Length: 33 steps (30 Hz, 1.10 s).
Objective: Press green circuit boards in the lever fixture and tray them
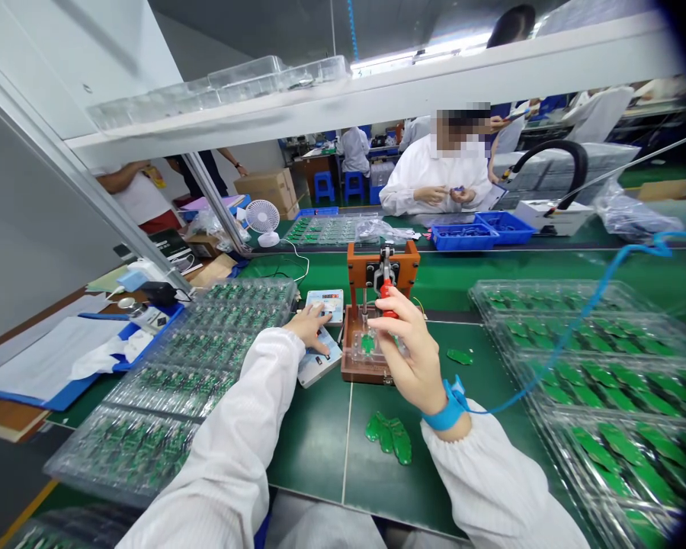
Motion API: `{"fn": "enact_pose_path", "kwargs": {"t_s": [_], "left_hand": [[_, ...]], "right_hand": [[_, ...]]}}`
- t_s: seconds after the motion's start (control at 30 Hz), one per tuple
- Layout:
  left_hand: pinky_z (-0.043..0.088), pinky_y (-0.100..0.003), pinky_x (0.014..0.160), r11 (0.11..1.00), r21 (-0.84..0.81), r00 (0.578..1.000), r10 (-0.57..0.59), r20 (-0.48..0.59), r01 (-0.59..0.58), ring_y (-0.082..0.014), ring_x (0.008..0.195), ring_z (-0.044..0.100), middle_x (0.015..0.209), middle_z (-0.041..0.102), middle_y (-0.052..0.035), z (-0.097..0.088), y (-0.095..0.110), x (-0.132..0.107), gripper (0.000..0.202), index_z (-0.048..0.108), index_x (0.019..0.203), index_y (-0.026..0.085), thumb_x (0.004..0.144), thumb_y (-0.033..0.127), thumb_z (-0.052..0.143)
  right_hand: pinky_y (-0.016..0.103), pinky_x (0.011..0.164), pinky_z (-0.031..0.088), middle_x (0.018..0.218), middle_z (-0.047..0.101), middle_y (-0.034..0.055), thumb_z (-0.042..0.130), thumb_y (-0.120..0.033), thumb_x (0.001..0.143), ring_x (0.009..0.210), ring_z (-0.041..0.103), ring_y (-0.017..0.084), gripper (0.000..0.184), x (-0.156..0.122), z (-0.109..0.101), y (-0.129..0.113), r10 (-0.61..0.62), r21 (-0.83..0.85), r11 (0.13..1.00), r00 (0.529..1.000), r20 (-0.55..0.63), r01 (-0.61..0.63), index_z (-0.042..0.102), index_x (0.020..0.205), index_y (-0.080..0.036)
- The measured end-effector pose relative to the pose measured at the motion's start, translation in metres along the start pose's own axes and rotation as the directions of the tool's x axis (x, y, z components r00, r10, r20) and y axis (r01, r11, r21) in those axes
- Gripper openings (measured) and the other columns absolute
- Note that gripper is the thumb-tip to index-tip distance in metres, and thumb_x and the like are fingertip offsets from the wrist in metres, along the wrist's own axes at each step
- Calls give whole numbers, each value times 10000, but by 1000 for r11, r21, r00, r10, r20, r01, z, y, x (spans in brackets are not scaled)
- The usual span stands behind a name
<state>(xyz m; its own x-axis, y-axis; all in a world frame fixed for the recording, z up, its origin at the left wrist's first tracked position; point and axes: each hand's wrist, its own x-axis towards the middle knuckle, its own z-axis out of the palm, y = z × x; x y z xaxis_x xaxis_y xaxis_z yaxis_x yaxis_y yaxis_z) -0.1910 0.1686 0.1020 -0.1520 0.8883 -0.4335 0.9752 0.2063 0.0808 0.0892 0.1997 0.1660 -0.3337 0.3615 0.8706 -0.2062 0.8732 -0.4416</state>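
Note:
My left hand (309, 328) lies with fingers spread over two white electronic boxes; the rear box (332, 307) has a small red display, and the front box (323, 364) sits at an angle. With my right hand (411, 354) I grip the red handle (386, 293) of a toggle clamp on an orange and brown test fixture (359, 371). A small green circuit board (368, 343) rests in the fixture beneath the clamp. Nearer to me lie several loose green boards (389, 438) in a cluster. Right of the fixture is one more green board (460, 356).
Clear plastic trays of boards stand left (142, 415) and right (554, 358). A blue cord (586, 305) runs from my wrist strap (447, 406) across the right tray. Across the bench sits a co-worker (411, 179) near blue bins (463, 236). A shelf (377, 95) spans overhead.

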Motion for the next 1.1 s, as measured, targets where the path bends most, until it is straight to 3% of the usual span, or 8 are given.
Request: {"fn": "enact_pose_path", "kwargs": {"t_s": [0.23,0.47,0.6,0.97,1.1], "left_hand": [[169,-664,1213,999,-30,1000,11,4,-11,-494,1545,-26,1717,25,-122,5,-6,0,1240,245,1621,278,608,744,788],[153,-576,1252,999,-48,1000,1,-6,-1,-458,1556,-12,1711,-8,-132,-2,-15,-11,1263,221,1629,214,616,697,803],[163,-616,1238,999,-41,998,-24,53,27,-479,1550,-18,1710,-28,-138,0,-19,-13,1324,191,1635,218,571,669,836],[201,-658,1211,998,-52,997,-12,77,16,-488,1548,-5,1710,-20,-143,1,-21,-12,1367,177,1637,225,533,706,825],[146,-665,1221,999,-14,996,-36,79,37,-490,1544,-53,1710,-9,-143,1,-19,-10,1381,185,1636,233,520,699,853]], "right_hand": [[567,1150,468,1323,634,65,510,-52,941,1434,475,299,307,-2,1,2,5,-25,1000,1000,-4,-5,664,1106,-260],[579,1145,469,1327,636,68,497,-68,931,1424,488,311,293,-2,1,1,12,-34,999,1000,0,-12,687,1054,-253],[563,1151,466,1337,627,62,503,-51,923,1431,479,305,296,-3,2,2,2,-15,1000,1000,-14,-2,693,1031,-251],[549,1135,487,1317,637,55,489,-48,911,1428,483,303,297,-3,0,0,12,-61,998,1000,-1,-12,710,933,-245],[556,1148,473,1321,623,52,493,-29,902,1429,478,302,306,-2,0,0,-7,-36,999,1000,-2,7,707,944,-244]]}}
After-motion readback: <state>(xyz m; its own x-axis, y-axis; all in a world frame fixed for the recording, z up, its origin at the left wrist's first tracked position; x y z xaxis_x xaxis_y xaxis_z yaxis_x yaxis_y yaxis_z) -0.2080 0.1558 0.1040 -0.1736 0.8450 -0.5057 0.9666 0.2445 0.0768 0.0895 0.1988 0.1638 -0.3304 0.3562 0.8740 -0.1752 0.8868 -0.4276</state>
